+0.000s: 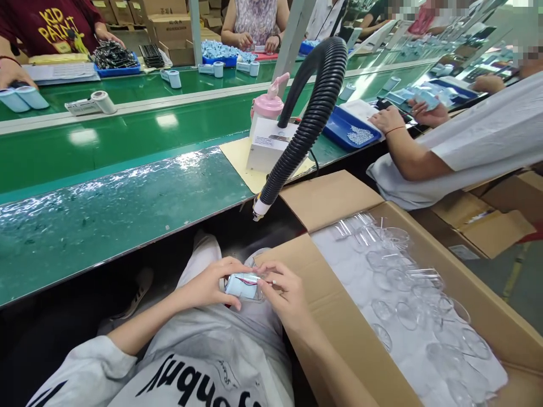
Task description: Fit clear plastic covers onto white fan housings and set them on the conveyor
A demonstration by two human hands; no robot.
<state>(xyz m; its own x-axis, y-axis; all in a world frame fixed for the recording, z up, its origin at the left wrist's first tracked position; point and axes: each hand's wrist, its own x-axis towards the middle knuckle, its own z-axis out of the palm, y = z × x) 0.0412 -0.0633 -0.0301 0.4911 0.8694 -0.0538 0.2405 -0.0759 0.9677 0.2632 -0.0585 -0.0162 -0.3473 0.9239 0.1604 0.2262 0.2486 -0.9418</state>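
Observation:
Over my lap, a light-blue plastic housing (242,286) lies between my two hands, with thin red and dark wires running along its top. Clear plastic shows around its edge. My left hand (210,284) is closed around its left end, thumb below and fingers along the far side. At the opposite end my right hand (285,287) has its fingers bent and closed on the housing where the wires run; a small white bit shows by the fingertips. Exactly what those fingertips pinch is partly hidden.
A black corrugated hose (316,107) arches from a white device (267,147), its nozzle hanging beyond my hands. An open cardboard box (360,333) of clear plastic pieces stands to my right. The green bench edge (127,249) runs in front. A co-worker's arm (416,152) is at right.

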